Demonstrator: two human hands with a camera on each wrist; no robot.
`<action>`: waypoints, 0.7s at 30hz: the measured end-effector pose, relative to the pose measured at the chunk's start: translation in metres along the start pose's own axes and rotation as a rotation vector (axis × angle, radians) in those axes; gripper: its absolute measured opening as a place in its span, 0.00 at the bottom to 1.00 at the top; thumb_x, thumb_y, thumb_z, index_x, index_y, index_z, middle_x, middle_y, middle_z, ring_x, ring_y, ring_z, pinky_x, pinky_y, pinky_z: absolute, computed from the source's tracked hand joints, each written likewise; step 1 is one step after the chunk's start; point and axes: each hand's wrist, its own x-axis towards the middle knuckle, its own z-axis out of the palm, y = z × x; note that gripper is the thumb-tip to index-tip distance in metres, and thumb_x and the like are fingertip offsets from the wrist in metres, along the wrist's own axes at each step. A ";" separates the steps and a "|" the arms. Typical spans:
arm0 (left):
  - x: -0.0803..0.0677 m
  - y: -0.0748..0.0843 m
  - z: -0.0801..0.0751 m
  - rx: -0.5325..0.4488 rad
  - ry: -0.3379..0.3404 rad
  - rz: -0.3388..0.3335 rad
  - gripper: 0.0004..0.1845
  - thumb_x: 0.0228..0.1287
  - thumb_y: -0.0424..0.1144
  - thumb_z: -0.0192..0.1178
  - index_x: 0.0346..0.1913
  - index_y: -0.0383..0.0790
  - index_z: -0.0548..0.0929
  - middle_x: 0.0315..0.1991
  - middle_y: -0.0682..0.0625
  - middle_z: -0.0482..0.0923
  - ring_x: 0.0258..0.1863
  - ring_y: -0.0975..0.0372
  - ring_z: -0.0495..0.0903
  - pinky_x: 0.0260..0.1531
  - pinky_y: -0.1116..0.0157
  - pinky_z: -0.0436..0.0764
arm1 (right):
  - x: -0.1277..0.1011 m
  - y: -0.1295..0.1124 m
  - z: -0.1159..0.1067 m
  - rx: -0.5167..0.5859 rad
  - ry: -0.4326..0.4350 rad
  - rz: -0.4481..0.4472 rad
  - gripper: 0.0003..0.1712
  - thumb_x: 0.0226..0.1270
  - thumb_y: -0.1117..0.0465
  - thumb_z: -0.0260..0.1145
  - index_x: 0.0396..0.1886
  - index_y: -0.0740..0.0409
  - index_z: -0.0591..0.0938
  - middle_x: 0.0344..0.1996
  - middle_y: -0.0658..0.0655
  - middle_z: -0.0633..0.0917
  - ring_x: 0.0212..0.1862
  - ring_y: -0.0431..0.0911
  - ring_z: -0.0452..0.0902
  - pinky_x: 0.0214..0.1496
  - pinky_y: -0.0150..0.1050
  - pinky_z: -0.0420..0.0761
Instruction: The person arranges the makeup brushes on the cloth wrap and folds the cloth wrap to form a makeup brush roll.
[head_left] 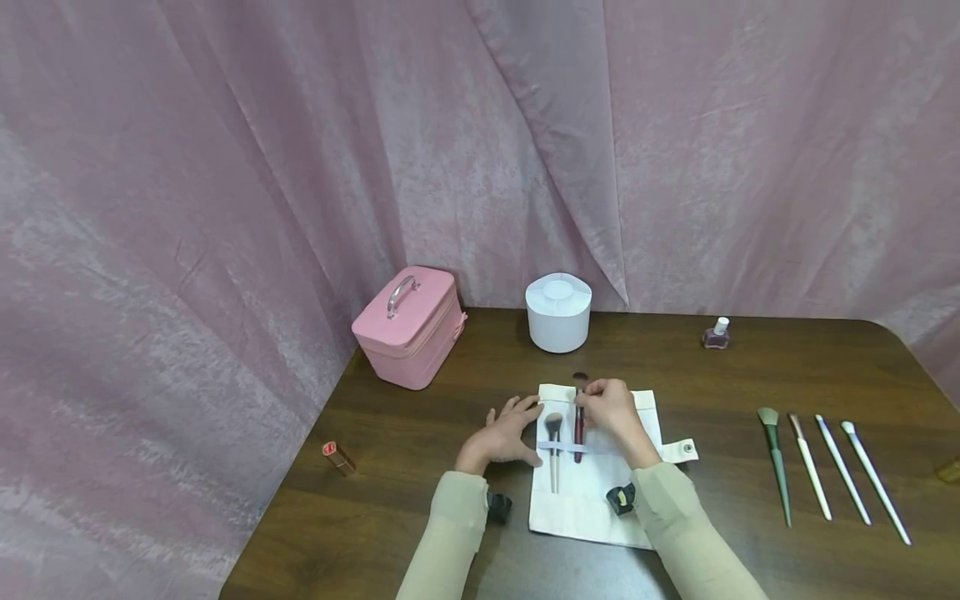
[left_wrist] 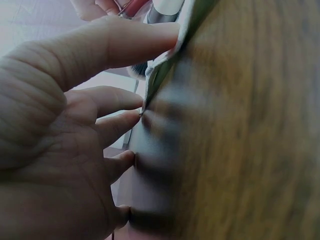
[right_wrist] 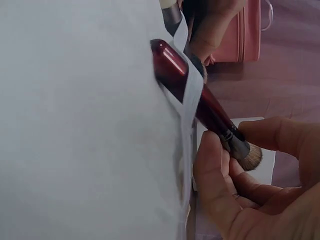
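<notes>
A white cloth brush roll lies spread on the table. My right hand pinches a dark red makeup brush near its metal collar, bristles pointing away from me. The brush's handle passes under the white elastic band of the roll. To its left, a second makeup brush with a pale handle also sits under the band. My left hand rests at the roll's left edge with fingers spread. In the left wrist view its thumb touches that edge.
Four-sided pink case and white round container stand at the back. Nail polish is back right. A green brush and several pale brushes lie right. A lipstick lies left.
</notes>
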 end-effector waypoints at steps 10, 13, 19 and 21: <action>0.001 0.003 0.000 0.006 -0.004 -0.024 0.48 0.54 0.38 0.77 0.77 0.42 0.65 0.80 0.49 0.53 0.79 0.49 0.44 0.71 0.37 0.43 | -0.004 0.005 0.005 -0.019 -0.012 0.044 0.07 0.65 0.65 0.63 0.31 0.66 0.79 0.16 0.54 0.78 0.20 0.41 0.74 0.23 0.32 0.77; 0.001 0.003 0.001 0.007 -0.003 -0.021 0.48 0.54 0.38 0.77 0.77 0.41 0.64 0.80 0.49 0.52 0.79 0.49 0.44 0.71 0.37 0.43 | -0.005 0.006 0.004 -0.044 -0.014 0.039 0.09 0.65 0.63 0.63 0.30 0.66 0.80 0.14 0.53 0.76 0.17 0.41 0.70 0.22 0.32 0.70; 0.000 0.003 0.001 0.013 -0.006 -0.019 0.49 0.54 0.38 0.77 0.78 0.41 0.64 0.80 0.49 0.52 0.79 0.49 0.44 0.71 0.37 0.43 | -0.006 0.009 0.004 -0.093 -0.010 0.033 0.11 0.66 0.60 0.63 0.30 0.65 0.81 0.13 0.52 0.77 0.17 0.41 0.70 0.21 0.33 0.67; 0.001 0.003 0.001 0.017 -0.005 -0.020 0.49 0.54 0.38 0.77 0.78 0.41 0.64 0.80 0.50 0.52 0.80 0.49 0.44 0.71 0.37 0.43 | -0.006 0.009 0.004 -0.104 -0.010 0.030 0.11 0.66 0.60 0.63 0.29 0.64 0.82 0.14 0.52 0.77 0.18 0.41 0.71 0.21 0.34 0.68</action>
